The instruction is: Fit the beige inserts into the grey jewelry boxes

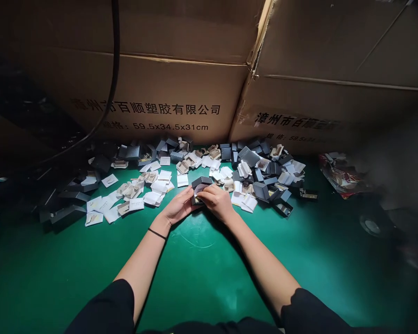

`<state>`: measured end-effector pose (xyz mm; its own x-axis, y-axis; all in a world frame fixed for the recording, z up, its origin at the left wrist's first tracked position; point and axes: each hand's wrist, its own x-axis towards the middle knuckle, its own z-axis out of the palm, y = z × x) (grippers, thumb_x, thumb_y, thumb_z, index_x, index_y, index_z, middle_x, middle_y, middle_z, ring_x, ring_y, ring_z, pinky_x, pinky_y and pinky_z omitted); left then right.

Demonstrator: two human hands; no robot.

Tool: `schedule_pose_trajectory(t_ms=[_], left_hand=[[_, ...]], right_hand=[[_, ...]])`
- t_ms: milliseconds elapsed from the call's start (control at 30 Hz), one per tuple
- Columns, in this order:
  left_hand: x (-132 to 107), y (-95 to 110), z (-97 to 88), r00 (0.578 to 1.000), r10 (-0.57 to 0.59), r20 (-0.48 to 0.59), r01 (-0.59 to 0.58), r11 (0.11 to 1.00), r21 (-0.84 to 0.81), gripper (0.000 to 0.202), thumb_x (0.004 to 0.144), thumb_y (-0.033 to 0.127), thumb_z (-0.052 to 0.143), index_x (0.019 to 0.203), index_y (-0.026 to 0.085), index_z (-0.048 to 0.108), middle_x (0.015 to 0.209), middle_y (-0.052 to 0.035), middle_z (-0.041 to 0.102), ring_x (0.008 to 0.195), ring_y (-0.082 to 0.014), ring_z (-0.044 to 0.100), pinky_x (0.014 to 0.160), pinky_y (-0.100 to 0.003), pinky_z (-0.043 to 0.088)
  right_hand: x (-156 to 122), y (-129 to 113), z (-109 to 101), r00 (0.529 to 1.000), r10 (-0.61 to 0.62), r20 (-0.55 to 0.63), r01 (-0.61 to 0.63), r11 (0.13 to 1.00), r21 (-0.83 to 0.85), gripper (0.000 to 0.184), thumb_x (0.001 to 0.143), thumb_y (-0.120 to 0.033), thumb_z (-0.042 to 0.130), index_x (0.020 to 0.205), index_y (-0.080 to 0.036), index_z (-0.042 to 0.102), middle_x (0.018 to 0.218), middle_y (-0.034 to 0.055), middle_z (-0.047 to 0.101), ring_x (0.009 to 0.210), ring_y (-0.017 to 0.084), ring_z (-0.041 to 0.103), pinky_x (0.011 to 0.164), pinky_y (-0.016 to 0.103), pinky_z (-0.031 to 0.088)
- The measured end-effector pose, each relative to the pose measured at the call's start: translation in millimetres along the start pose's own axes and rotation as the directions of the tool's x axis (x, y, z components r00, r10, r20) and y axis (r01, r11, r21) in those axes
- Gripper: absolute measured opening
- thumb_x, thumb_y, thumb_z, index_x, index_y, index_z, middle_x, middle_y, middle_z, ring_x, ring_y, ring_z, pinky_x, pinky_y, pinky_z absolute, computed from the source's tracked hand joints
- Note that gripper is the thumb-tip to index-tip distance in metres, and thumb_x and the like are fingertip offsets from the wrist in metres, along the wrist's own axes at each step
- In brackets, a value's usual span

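A small black box point(201, 181) with its lid raised is between my hands, just above the green table. My left hand point(179, 205) is closed round its left side. The fingers of my right hand point(217, 200) reach into the box's front opening, where something white shows. They are bent and pressed together, and hide most of what they touch. Around the hands lie white folded paper cards point(156, 198), brown and white card inserts point(130, 189) and more black boxes point(261, 190), some of them open.
Large brown cardboard cartons point(181, 88) with printed Chinese text wall off the back of the green table point(195, 269). A black cable point(114, 60) hangs down at the left. A crumpled red and clear plastic bag point(341, 176) lies at the right.
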<state>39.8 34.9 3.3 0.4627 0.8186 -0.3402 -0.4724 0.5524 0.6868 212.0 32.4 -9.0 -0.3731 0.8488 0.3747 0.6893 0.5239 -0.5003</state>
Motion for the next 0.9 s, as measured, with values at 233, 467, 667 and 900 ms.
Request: schedule_pose_trajectory(t_ms=[233,467,667,900], left_hand=[[0,0,-1.4,1.000,-0.017,-0.005,0.017,1.000,-0.001,0.031,0.086,0.021,0.063,0.116,0.018,0.063,0.105,-0.0088,0.067,0.085,-0.0159,0.064,0.080,-0.031,0.055],[-1,1,3.7,1.000,0.000,-0.007,0.000,1.000,-0.016,0.025,0.088,0.017,0.059,0.112,0.015,0.064,0.107,-0.0106,0.067,0.086,-0.0158,0.063,0.080,-0.031,0.055],[2,-2,1.3,0.998,0.051,-0.030,-0.053,0.996,-0.065,0.023,0.088,0.015,0.057,0.110,0.013,0.064,0.106,-0.0114,0.067,0.092,-0.0182,0.064,0.090,-0.037,0.054],[2,-3,-1.7,0.996,0.077,-0.032,-0.079,0.995,-0.057,0.027,0.088,0.015,0.056,0.114,0.015,0.063,0.110,-0.0111,0.067,0.097,-0.0194,0.064,0.093,-0.039,0.053]], right_hand=[[0,1,0,0.999,-0.031,0.039,0.032,0.999,-0.040,0.027,0.096,-0.027,0.048,0.096,-0.026,0.074,0.094,0.0034,0.071,0.081,0.016,0.053,0.062,0.025,0.035],[0,-3,-1,0.991,0.018,0.136,0.002,0.989,-0.147,0.026,0.094,-0.021,0.049,0.102,-0.028,0.073,0.098,0.0018,0.072,0.082,0.016,0.057,0.058,0.025,0.037],[1,-9,-4,0.974,0.012,0.225,0.020,0.990,-0.141,0.039,0.089,-0.009,0.047,0.113,-0.031,0.068,0.111,-0.0001,0.069,0.093,0.017,0.061,0.059,0.024,0.042],[-3,-10,5,0.975,0.087,0.203,-0.069,0.993,-0.094,0.044,0.083,-0.006,0.049,0.114,-0.029,0.069,0.114,0.0018,0.069,0.100,0.018,0.063,0.068,0.025,0.048]])
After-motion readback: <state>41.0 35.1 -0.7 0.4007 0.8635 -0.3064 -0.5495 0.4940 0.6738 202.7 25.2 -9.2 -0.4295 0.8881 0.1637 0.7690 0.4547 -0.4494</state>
